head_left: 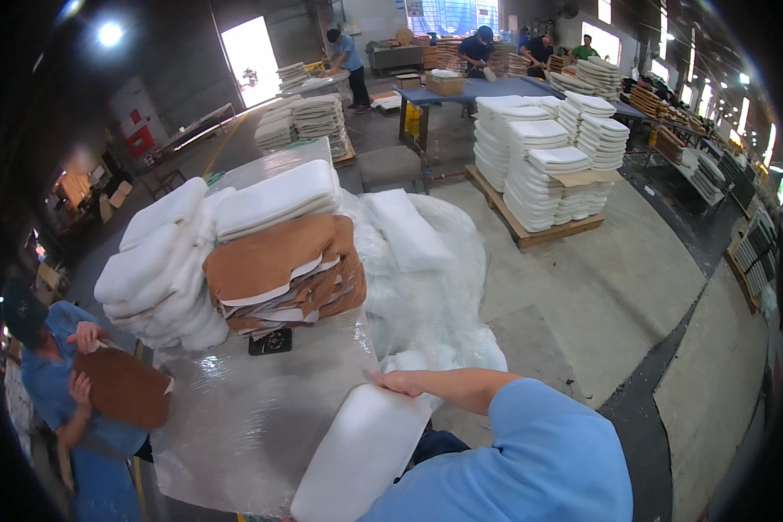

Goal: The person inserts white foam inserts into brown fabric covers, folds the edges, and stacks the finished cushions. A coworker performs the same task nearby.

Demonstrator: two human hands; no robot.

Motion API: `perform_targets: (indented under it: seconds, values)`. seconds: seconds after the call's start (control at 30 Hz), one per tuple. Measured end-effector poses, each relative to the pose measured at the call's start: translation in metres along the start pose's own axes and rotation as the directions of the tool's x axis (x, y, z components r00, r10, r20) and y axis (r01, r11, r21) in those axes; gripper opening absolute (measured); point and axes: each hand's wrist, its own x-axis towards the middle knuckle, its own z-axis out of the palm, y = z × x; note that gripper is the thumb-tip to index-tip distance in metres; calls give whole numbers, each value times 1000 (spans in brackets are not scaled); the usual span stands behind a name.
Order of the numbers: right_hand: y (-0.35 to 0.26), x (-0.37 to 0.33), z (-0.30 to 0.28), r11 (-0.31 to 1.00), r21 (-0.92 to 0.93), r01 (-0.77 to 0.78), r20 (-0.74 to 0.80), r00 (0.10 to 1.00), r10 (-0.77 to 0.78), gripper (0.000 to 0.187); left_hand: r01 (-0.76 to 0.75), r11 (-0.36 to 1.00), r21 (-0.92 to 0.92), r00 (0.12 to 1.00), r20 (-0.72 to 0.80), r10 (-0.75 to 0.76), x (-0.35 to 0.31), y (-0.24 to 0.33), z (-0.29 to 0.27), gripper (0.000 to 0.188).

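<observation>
A white padded cushion (361, 448) with rounded corners leans at the front edge of the plastic-covered table (252, 418), close to my body. My right hand (398, 383) reaches in from the right and is closed on the cushion's far edge near its corner. My left hand does not show. Farther up the table lies a pile of brown fabric covers (274, 261), with their pale undersides showing at the edges. Behind and left of it are stacked white cushions (161, 274). A small black square object (271, 342) sits in front of the brown pile.
At left, a co-worker (61, 365) in blue holds a brown-covered pad (123, 387). Clear plastic sheeting (435, 304) bunches beside the table's right side. A pallet (539, 233) carries tall stacks of white cushions. Other people work near a blue table (487, 89) at the back.
</observation>
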Motion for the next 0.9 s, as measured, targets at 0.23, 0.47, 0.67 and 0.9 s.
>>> perform_targets:
  seconds: [0.23,0.47,0.67,0.9]
  values:
    - [-19,24,-27,994,24,108,-111,988,-105,81,217,958,-188,956,241,-169,15,-5,-48,62]
    - [-35,12,-15,995,-82,-58,-57,997,54,82,252,968,-24,966,62,-250,10,3,-56,73]
    - [-23,6,25,971,-217,-98,-141,988,68,93,233,952,-197,972,66,-224,-11,-35,-45,71]
    - [-44,-34,45,959,-214,187,-294,924,-246,89,39,905,-424,984,-142,-109,-39,-6,-28,59]
